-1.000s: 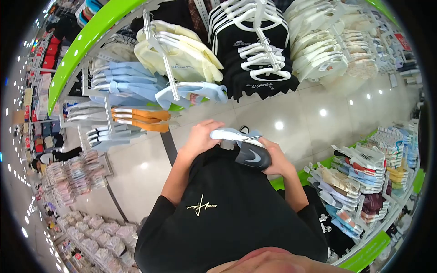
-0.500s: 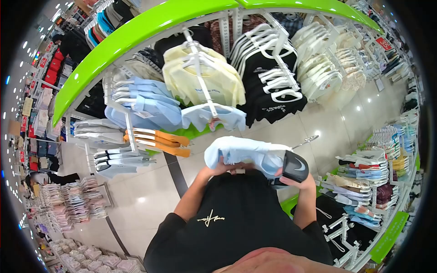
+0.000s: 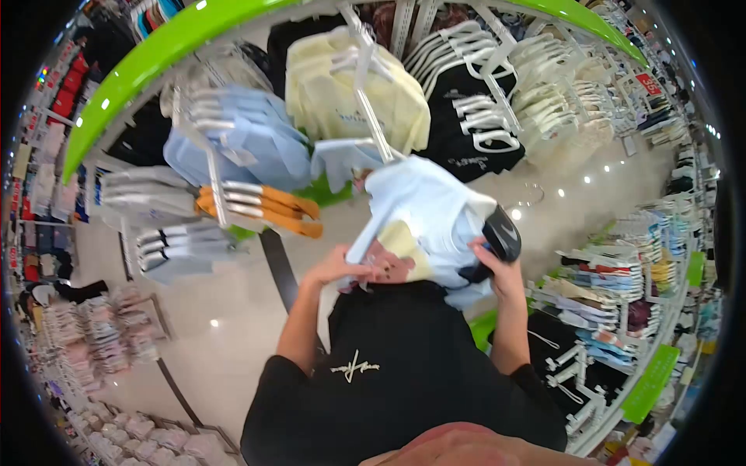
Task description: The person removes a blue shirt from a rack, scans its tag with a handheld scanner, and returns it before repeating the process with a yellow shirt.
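A light blue shirt [image 3: 420, 190] is spread in front of my chest, its brown and yellow print [image 3: 392, 260] turned up at the lower left. My left hand [image 3: 339, 266] is closed on the shirt's left edge. On the other side, my right hand [image 3: 495, 262] is closed around the shirt near its neckline, beside a black piece with a pale swoosh [image 3: 503, 233]. What that black piece is cannot be made out. A thin metal hook [image 3: 531, 194] sticks out beyond it. The fingertips of my right hand are partly hidden.
Ahead, a rack under a green rim [image 3: 194, 19] carries yellow shirts [image 3: 350, 97], blue shirts [image 3: 237, 140], black shirts [image 3: 474, 101] and orange clothes [image 3: 264, 210]. A metal rail [image 3: 374, 116] juts toward me. More hanging clothes [image 3: 598, 299] stand at the right. Pale tiled floor [image 3: 210, 311] lies between.
The shirt has gone from bunched to spread out, and its print now shows. My left hand has moved left and shifted its hold to the edge. The view has shifted slightly.
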### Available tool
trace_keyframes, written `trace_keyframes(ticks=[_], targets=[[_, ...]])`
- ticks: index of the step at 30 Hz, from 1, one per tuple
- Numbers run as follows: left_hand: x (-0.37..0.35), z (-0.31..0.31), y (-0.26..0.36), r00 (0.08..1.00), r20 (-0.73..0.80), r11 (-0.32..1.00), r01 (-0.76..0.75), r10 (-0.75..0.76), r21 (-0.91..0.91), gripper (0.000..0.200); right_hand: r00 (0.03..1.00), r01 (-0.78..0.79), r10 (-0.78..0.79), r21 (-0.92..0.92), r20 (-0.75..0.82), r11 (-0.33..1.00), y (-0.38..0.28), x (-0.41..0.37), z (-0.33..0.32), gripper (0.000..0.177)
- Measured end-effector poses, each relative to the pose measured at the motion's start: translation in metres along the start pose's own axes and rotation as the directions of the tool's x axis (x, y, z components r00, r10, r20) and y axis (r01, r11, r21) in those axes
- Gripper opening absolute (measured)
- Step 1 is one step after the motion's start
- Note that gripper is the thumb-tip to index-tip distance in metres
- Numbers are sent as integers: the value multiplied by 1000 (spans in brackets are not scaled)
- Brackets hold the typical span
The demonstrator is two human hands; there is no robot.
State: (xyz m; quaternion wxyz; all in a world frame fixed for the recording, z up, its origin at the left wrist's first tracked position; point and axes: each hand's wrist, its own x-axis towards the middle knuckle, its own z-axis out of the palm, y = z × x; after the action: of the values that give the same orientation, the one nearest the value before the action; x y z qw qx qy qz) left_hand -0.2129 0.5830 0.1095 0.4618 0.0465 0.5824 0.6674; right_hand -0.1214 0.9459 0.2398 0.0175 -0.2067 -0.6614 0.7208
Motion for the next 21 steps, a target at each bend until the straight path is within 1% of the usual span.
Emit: trace_keyframes(ticks=[2,4,5,7,10,11,14,16,18,19,20,21], targets=[[7,-11,-20,992,62,974,-123,113,190,33,1000,18,-18,6,-10,1000,1,11,3,24],[10,-12,-20,999,46,904,-36,18,426,36,999,24,-25,-22,-26,999,-1,17,1,24],[15,-12,-30,999,40,904,-11,-7,427,36,999,15,-15,7,-45,1000,-5,17,1,23],[25,-18,-49,998,26,891,32,-49,452,38,995,32,-36,-44,-88,999,-9,20,-7,23],[29,-26,-71,988,-4,933,146,-154,329,39,987,45,-57,-81,-153,996,-9,26,-20,25],[26,-28,-73,988,26,954,138,-150,265,40,983,57,-70,-79,-168,995,-10,27,-20,25],[22,-33,-76,997,-58,942,71,-54,329,40,977,64,-78,-79,-198,995,-6,25,-26,24],[18,-29,-76,997,-83,993,4,6,121,39,975,45,-57,-58,-214,997,-3,23,-27,24],[14,-26,-75,988,-143,993,-78,65,-89,40,972,15,-18,-16,-235,1000,-2,21,-26,24],[12,-26,-77,990,-136,946,-84,43,-312,49,975,15,-21,-28,-220,1000,-2,20,-25,24],[8,-21,-73,987,-113,850,-159,118,-502,53,978,14,-22,-40,-205,999,-1,19,-25,24],[5,-13,-65,975,-107,709,-216,195,-671,57,981,12,-22,-55,-191,998,-1,18,-26,24]])
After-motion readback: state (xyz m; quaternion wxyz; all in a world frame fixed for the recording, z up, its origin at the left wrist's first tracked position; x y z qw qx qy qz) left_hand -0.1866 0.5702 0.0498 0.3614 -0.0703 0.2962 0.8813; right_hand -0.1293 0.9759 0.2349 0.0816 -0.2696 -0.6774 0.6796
